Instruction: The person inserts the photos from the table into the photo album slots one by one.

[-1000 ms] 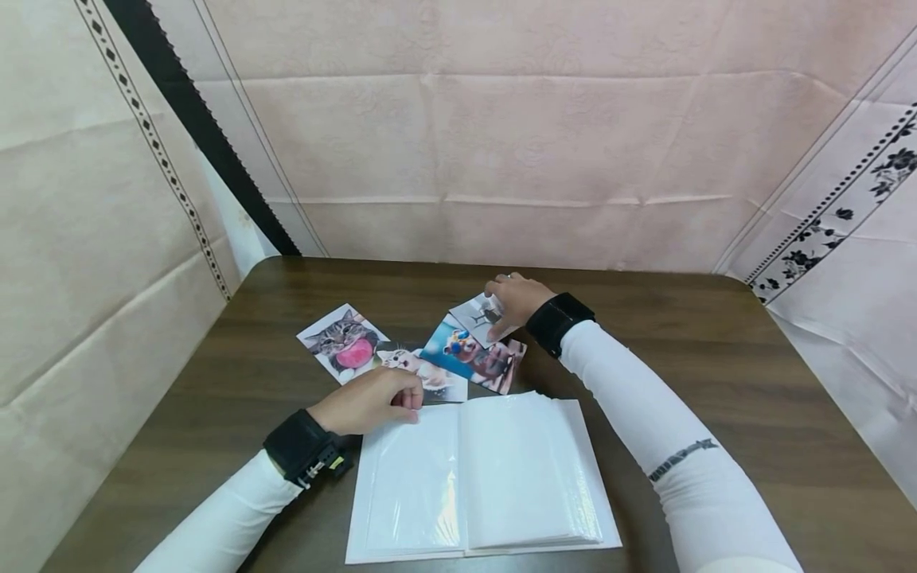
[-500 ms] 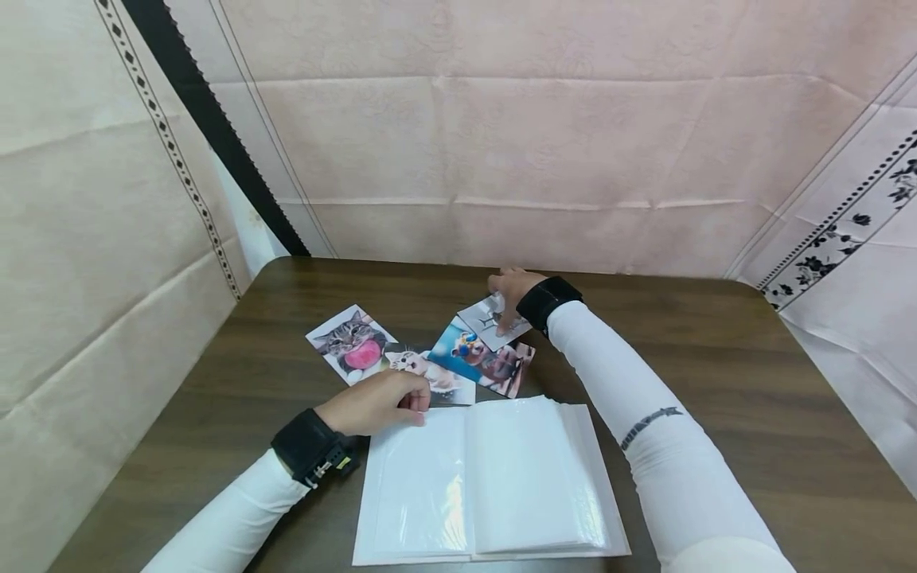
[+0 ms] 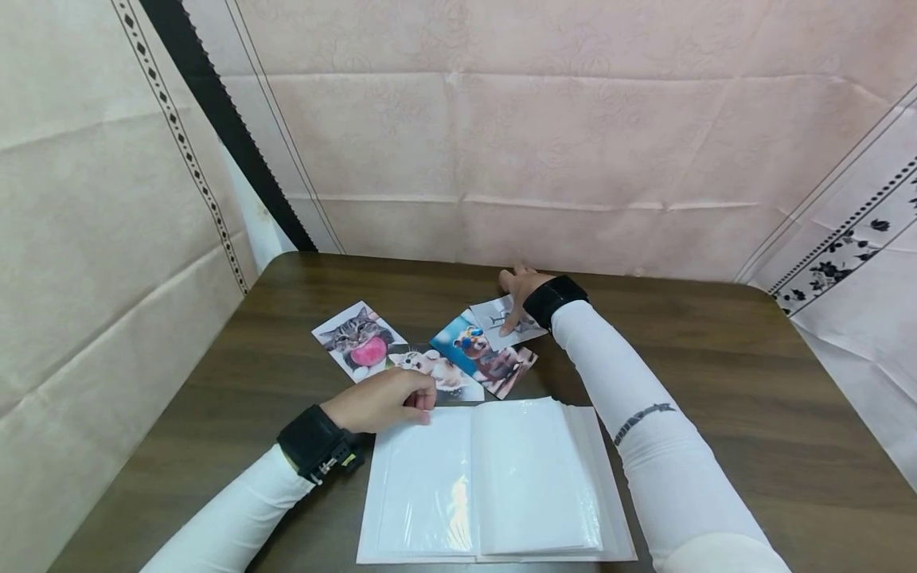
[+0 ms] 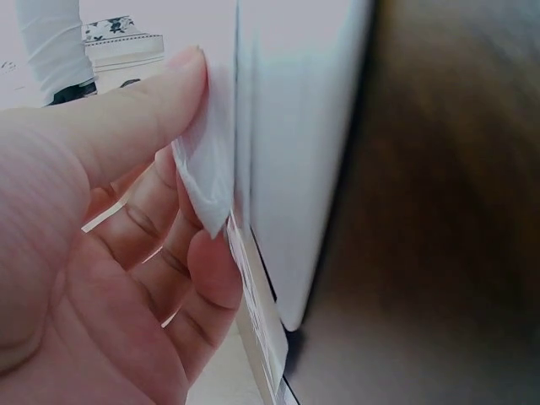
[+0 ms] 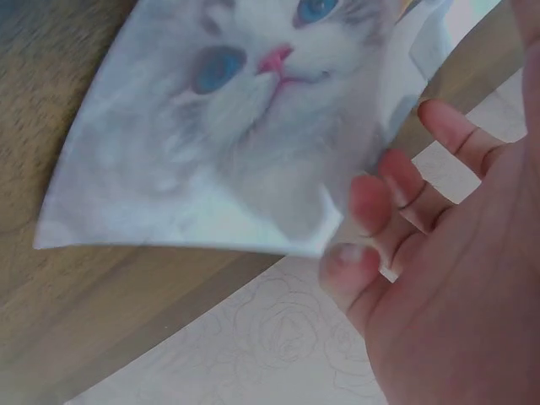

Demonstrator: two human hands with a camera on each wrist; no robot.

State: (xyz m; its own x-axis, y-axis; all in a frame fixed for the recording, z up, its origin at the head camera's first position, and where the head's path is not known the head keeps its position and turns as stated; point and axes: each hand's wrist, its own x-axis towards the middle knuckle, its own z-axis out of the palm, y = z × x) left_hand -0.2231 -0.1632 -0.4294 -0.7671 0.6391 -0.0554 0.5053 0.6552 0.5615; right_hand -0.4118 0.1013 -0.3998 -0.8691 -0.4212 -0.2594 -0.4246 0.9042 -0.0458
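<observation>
An open photo album [image 3: 423, 493] with clear plastic pockets lies near the table's front. My left hand [image 3: 387, 398] is at its upper left corner, and in the left wrist view thumb and index finger pinch a translucent album page [image 4: 211, 160]. Beyond the album, my right hand [image 3: 523, 294] touches a photo of a blue-eyed cat [image 5: 261, 118], its fingers loosely spread at the photo's edge. That photo overlaps a blue-toned animal photo [image 3: 480, 354]. To the left lie a white kitten photo [image 3: 430, 370], partly behind my left hand, and a tabby cat photo [image 3: 358, 342].
The brown wooden table [image 3: 688, 350] has rounded far corners. Pale patterned cloth [image 3: 544, 143] hangs behind it and at both sides. A black strip [image 3: 236, 135] runs down the cloth at the left.
My right hand has shifted a little to the right, and the blue-eyed cat photo has slid with it over the blue-toned photo. The left hand stays at the album corner.
</observation>
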